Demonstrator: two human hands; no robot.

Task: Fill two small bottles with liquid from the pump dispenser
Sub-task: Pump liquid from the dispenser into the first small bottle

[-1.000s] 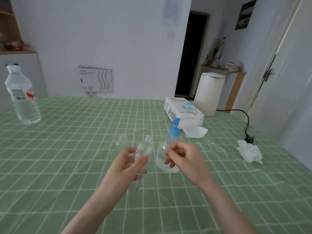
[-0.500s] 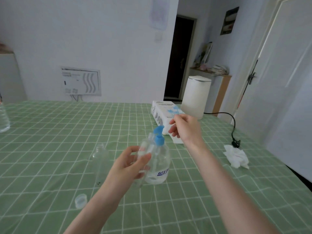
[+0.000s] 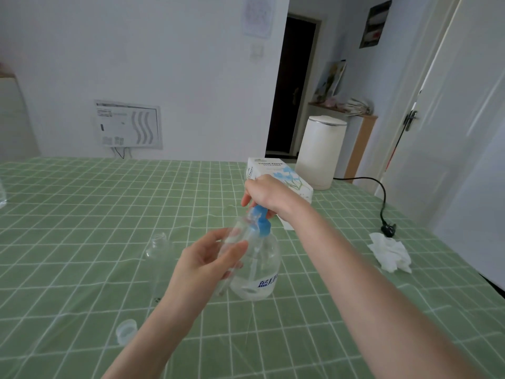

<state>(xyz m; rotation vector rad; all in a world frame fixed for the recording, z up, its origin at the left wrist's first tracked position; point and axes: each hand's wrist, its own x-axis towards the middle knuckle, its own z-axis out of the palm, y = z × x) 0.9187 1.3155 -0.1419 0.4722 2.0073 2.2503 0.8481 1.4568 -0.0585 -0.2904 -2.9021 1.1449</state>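
A clear pump dispenser [image 3: 258,272] with a blue pump head [image 3: 259,218] stands on the green checked table [image 3: 82,214]. My right hand [image 3: 266,195] rests on top of the pump head, fingers curled over it. My left hand [image 3: 207,262] holds a small clear bottle [image 3: 235,236] tilted, its mouth up against the blue nozzle. A second small clear bottle [image 3: 159,248] stands upright and uncapped to the left. A small clear cap [image 3: 126,330] lies near the front left.
A tissue box [image 3: 281,173] sits behind my right hand. A crumpled tissue [image 3: 390,251] and a black plug with its cord [image 3: 388,228] lie at the right. A white bin [image 3: 321,151] stands beyond the table's far edge.
My right hand came down from beside the tissue box onto the blue pump head. My left hand keeps the small bottle at the nozzle. The view has shifted slightly closer.
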